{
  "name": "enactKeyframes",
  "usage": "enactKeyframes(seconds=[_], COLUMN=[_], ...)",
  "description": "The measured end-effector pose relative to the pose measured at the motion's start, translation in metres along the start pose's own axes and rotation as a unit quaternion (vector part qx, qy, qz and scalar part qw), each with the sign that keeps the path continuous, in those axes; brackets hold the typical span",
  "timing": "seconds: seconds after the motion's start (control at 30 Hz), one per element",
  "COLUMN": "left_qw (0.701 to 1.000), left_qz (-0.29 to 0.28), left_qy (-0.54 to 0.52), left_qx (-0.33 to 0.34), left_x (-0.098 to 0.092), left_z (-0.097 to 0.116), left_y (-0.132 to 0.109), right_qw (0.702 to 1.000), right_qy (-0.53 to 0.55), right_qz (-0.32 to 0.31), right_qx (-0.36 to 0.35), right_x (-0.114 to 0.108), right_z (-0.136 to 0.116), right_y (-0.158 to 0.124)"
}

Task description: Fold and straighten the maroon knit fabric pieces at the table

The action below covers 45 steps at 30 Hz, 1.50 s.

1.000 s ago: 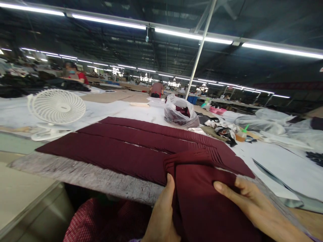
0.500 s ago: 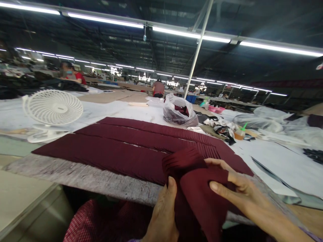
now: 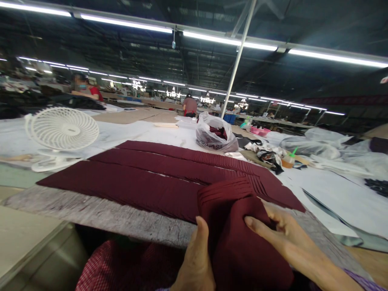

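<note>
Near the table's front edge I have a bunch of maroon fabric pieces (image 3: 242, 250), their upper ends fanned in layers. My right hand (image 3: 281, 230) pinches a folded-over piece, thumb in front and fingers behind. My left hand (image 3: 197, 254) cups the bunch from the left, thumb raised beside the cloth and the other fingers hidden behind it. Rows of overlapping maroon fabric pieces (image 3: 145, 184) lie just beyond on the grey board (image 3: 100, 214).
A white fan (image 3: 62, 129) stands at the left. Behind the rows sits a clear plastic bag (image 3: 212, 137) with maroon cloth inside. Scraps (image 3: 268, 155) and an orange pot (image 3: 287, 161) lie to the right. Two people work farther back.
My right hand has moved slightly left and down, folding the top piece over further. My left thumb has come away from the cloth a little. The rows lie unchanged.
</note>
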<state>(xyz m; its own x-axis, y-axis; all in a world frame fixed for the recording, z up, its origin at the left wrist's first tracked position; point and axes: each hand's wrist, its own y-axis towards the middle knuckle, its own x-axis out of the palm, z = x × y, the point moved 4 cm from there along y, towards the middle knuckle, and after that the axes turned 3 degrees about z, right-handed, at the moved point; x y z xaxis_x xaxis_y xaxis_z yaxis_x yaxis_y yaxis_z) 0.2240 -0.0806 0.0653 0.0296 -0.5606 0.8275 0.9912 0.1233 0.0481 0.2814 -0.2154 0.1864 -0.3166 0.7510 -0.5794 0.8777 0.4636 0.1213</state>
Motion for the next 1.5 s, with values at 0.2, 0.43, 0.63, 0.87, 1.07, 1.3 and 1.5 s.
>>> enactKeyframes(seconds=[0.2,0.43,0.63,0.87,1.07,1.3,1.5], left_qw=[0.994,0.987,0.991,0.985,0.991,0.985,0.987], left_qz=[-0.088,-0.084,0.061,0.065,0.014,0.045,0.027], left_qy=[-0.051,-0.016,-0.036,-0.124,-0.113,-0.132,-0.120], left_qx=[-0.038,-0.140,-0.113,-0.104,-0.075,-0.098,-0.105], left_x=[0.046,0.045,0.029,0.036,0.039,0.034,0.035], left_z=[0.008,0.005,-0.010,-0.006,-0.005,-0.009,-0.005], left_y=[0.000,-0.009,-0.004,-0.001,0.000,0.001,-0.001], right_qw=[0.994,0.987,0.990,0.999,0.999,0.998,0.997], right_qy=[-0.077,-0.117,-0.096,0.030,0.012,-0.024,0.005], right_qz=[0.030,0.051,0.031,-0.021,-0.026,-0.015,0.046], right_qx=[-0.074,-0.098,-0.094,-0.028,-0.044,-0.047,-0.064], right_x=[-0.001,-0.001,-0.001,-0.003,-0.005,-0.002,-0.009], right_z=[-0.005,-0.001,0.002,0.013,0.010,0.012,0.014], right_y=[-0.001,0.000,-0.002,-0.001,0.001,0.001,0.002])
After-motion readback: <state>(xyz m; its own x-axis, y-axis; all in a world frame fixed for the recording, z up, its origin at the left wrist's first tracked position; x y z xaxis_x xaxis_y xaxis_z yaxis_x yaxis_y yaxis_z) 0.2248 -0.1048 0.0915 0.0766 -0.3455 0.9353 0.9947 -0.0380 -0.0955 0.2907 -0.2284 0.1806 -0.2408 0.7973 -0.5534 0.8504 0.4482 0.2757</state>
